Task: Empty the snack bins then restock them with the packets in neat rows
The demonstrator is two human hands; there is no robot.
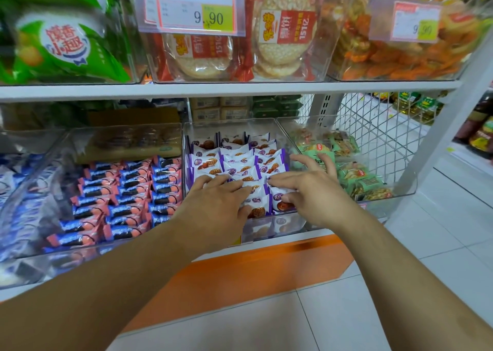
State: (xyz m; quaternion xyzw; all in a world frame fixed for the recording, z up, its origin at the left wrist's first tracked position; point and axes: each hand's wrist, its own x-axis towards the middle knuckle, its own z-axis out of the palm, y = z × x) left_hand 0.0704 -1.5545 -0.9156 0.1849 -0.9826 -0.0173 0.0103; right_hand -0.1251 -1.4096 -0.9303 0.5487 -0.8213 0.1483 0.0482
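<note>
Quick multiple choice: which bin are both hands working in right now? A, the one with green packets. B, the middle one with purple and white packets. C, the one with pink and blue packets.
B: the left hand and right hand both rest on the purple and white packets in the middle bin.

Clear, glossy hard-plastic snack bins point(289, 218) hold small packets in shiny plastic film: white-and-purple packets point(237, 161), blue-and-pink packets point(133, 190), and green packets point(357, 174). The shelf edge point(226, 89) above looks like smooth white painted metal. A white wire mesh panel point(373, 110) stands to the right. Price tags point(197, 9) are paper behind clear plastic sleeves. Floor tiles point(400, 284) are smooth and white.
</note>
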